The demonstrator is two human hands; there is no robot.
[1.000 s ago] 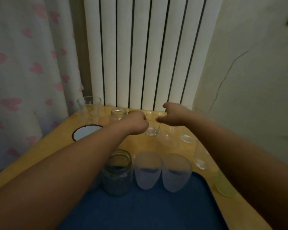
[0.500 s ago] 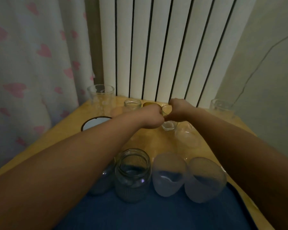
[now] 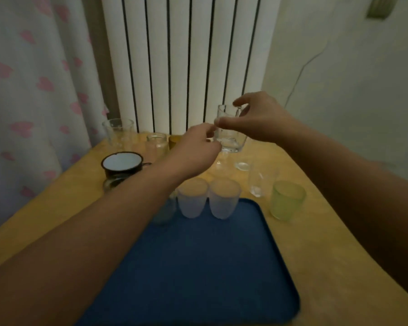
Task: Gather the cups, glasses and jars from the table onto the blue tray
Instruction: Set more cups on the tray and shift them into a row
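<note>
Two frosted cups point(image 3: 192, 198) point(image 3: 224, 198), one green cup point(image 3: 286, 200), one enamel mug point(image 3: 122, 164) (white inside), one blue tray point(image 3: 198, 267)

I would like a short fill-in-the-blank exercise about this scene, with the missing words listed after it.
1. The right hand holds a clear glass lifted above the ____.
2. The two frosted cups stand at the far edge of the ____ tray.
3. The cup on the table to the right of the tray is ____ in colour.
4. The dark mug at the left is ____ inside.

Missing words: table; blue; green; white
</note>
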